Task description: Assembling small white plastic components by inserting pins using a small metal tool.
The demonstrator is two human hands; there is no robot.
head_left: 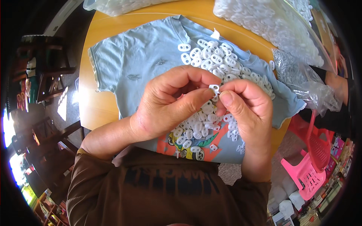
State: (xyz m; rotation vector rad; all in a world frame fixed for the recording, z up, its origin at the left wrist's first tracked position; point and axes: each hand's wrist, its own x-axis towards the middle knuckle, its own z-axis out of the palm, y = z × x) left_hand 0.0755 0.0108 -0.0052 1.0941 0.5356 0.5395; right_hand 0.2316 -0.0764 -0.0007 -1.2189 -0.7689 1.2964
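Observation:
My left hand [166,101] pinches a small white two-hole plastic cord lock [214,89] between thumb and forefinger, above the middle of the table. Right beside it, my right hand [247,109] has thumb and forefinger pressed together at the lock's right end. Whatever lies between those right fingertips is too small to make out. Under and around both hands, a heap of similar white cord locks [216,59] spreads over a light blue T-shirt [145,56] with a printed picture. A few assembled-looking pieces [233,130] lie below my right hand.
The T-shirt covers much of a yellow wooden table [92,109]. A large clear bag of white pieces [264,28] and a clear bag of small greyish parts [288,67] sit at the right. Another person's arm [336,87] shows there. Pink plastic chairs [307,173] stand at lower right.

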